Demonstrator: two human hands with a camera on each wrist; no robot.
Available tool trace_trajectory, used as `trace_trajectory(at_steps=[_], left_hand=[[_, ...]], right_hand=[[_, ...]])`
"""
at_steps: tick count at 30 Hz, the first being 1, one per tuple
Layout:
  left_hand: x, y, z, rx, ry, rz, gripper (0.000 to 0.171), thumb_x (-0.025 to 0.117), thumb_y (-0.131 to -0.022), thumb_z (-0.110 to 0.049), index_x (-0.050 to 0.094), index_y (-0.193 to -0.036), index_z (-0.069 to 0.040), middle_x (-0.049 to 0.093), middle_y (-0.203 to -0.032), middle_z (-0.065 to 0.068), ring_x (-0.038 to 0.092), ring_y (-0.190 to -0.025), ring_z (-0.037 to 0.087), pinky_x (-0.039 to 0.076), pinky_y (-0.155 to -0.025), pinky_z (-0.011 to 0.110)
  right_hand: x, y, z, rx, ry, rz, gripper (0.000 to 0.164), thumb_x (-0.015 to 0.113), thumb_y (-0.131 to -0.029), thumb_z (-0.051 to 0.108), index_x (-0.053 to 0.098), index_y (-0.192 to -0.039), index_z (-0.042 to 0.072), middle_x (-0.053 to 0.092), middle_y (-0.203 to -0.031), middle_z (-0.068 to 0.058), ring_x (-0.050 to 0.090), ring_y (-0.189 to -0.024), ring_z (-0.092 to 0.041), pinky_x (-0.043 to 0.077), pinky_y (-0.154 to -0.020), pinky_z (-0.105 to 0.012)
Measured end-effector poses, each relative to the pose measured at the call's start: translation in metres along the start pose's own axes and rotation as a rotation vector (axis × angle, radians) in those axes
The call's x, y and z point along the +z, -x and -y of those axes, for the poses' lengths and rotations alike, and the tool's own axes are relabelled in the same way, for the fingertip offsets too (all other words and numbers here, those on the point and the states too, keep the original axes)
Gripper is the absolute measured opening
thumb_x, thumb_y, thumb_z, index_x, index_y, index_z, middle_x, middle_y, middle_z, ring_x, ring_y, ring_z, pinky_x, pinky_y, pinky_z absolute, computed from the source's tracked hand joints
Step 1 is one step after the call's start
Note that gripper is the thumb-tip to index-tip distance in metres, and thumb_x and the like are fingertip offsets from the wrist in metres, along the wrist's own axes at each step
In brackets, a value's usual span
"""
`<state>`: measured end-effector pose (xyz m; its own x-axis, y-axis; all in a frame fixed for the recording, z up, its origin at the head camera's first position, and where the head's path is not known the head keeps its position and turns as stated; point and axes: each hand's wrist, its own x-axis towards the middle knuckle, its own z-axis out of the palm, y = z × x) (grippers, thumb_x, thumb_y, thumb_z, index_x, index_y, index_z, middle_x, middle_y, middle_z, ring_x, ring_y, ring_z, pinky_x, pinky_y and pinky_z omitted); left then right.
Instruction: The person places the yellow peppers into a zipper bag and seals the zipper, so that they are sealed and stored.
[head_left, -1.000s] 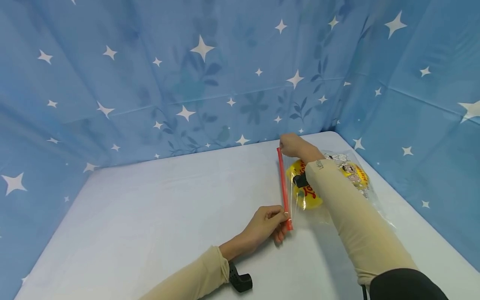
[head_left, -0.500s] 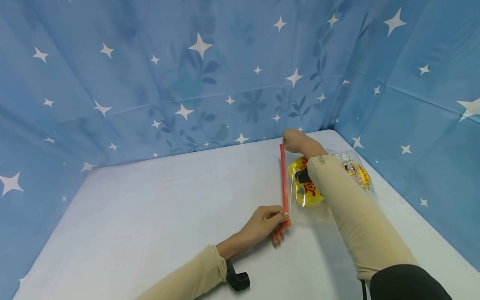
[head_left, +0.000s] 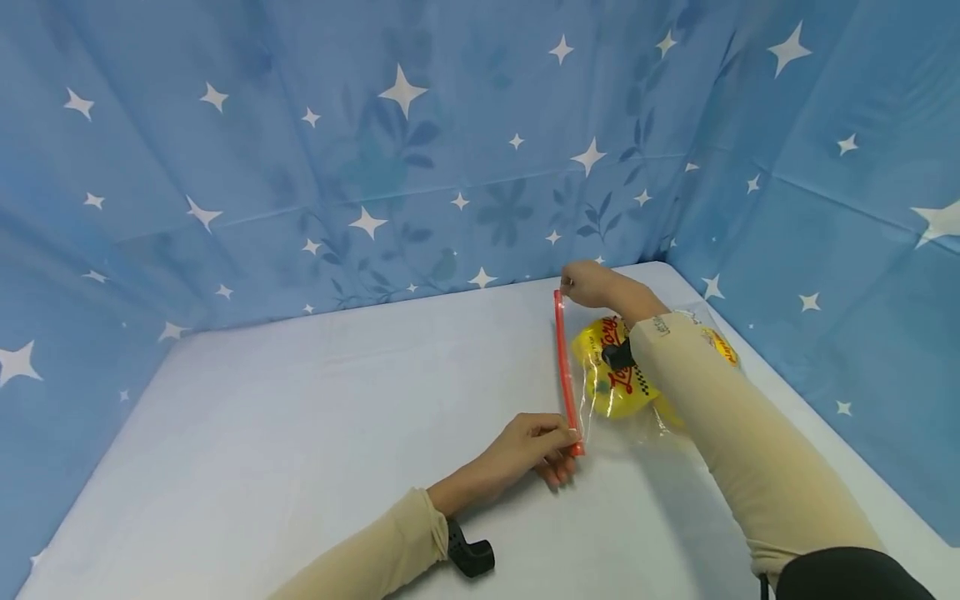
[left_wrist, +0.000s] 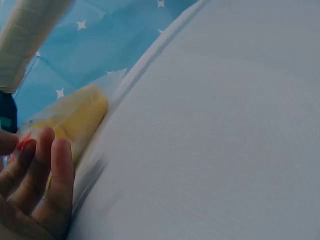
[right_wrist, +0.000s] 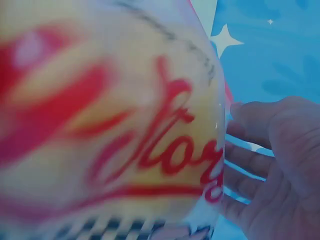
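A clear zip bag (head_left: 637,433) with a red closure strip (head_left: 564,358) along its left edge lies on the right side of the table. Yellow contents (head_left: 600,333) show through the plastic, with red lettering and a black checkered band. My left hand (head_left: 525,454) pinches the strip's near end between thumb and forefinger; its other fingers hang below. At the strip's far end, my right hand (head_left: 588,283) pinches the corner. In the right wrist view the lettered bag (right_wrist: 165,150) fills most of the picture beside the right hand (right_wrist: 280,155). The right forearm hides part of the bag.
The white tabletop (head_left: 315,433) stretches to the left of the bag. A blue star-patterned curtain (head_left: 300,167) hangs along the back and right edges. Each wrist carries a black camera, such as the left wrist camera (head_left: 471,550).
Both hands keep their hold on the strip's ends, which have shifted only slightly. The strip bows a little more, and the right forearm has moved right, covering more of the bag.
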<state>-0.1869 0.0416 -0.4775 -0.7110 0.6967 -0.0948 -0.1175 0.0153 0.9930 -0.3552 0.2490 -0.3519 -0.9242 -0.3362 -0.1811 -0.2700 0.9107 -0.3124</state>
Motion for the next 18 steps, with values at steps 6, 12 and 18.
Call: trace_trajectory(at_steps=[6,12,18], left_hand=[[-0.002,0.001,-0.005,-0.082,0.072,-0.103,0.027,0.063,-0.102,-0.027,0.068,-0.097,-0.001,0.069,-0.075,0.003,0.063,-0.061,0.01,0.057,-0.053,0.024],[-0.003,0.002,-0.008,-0.106,0.085,-0.11,0.025,0.064,-0.101,-0.026,0.067,-0.096,-0.002,0.069,-0.077,0.003,0.062,-0.061,0.01,0.057,-0.054,0.025],[-0.01,0.005,-0.01,-0.117,0.073,-0.127,0.022,0.063,-0.102,-0.026,0.067,-0.095,-0.005,0.067,-0.079,0.005,0.06,-0.061,0.011,0.057,-0.053,0.024]], right_hand=[[0.008,0.021,0.0,-0.039,0.008,-0.038,0.038,0.053,-0.108,0.014,0.054,-0.139,-0.008,0.055,-0.142,-0.031,0.055,-0.127,-0.043,0.048,-0.111,-0.057],[0.027,0.068,0.007,-0.15,0.026,-0.162,0.035,0.062,-0.104,0.013,0.062,-0.136,-0.001,0.056,-0.145,-0.025,0.054,-0.133,-0.044,0.048,-0.112,-0.059],[0.048,0.109,0.016,-0.301,0.029,-0.272,0.026,0.069,-0.098,0.006,0.069,-0.124,0.005,0.066,-0.133,-0.014,0.06,-0.127,-0.036,0.053,-0.108,-0.055]])
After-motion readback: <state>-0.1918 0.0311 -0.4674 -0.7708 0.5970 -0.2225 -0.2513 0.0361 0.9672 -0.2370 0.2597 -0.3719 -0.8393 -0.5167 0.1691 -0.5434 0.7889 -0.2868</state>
